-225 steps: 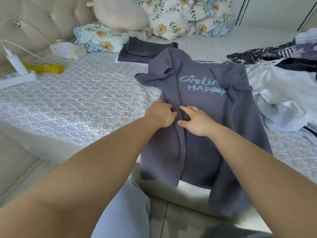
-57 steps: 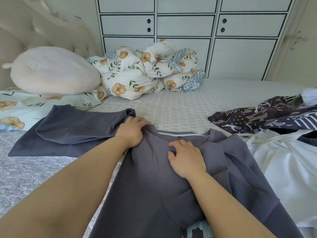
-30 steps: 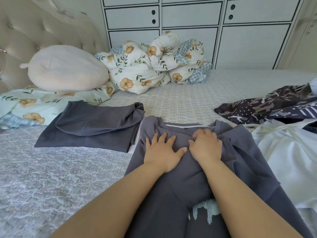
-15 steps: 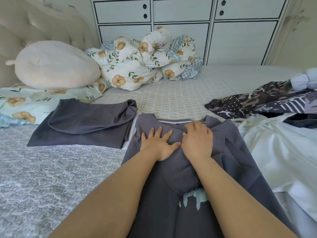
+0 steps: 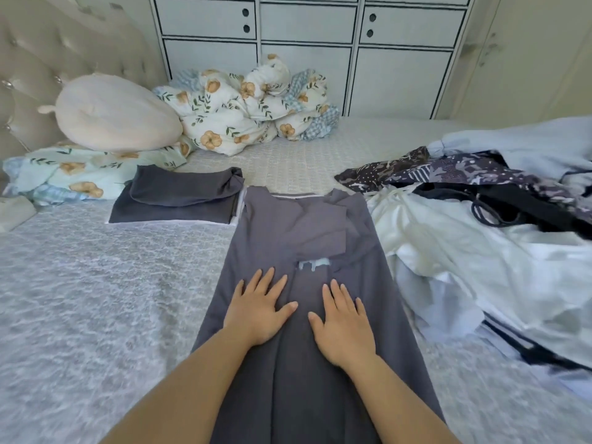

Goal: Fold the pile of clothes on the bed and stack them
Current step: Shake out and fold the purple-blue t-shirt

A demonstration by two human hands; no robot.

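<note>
The grey shirt (image 5: 307,315) is pressed flat on the bed (image 5: 96,299) by the left hand (image 5: 256,310) and right hand (image 5: 344,325) — fingers straight, nothing gripped — apparently so its folded-in sides are kept creased.

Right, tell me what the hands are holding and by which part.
Nothing is held. The left hand and right hand both lie flat, fingers straight, on the middle of the grey shirt.

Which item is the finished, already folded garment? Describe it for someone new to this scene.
Start at the tufted headboard and the floral pillow below it. Just in front lies the folded dark grey garment, a neat rectangle. Unlike the grey shirt beside it, no hand touches it.
</note>
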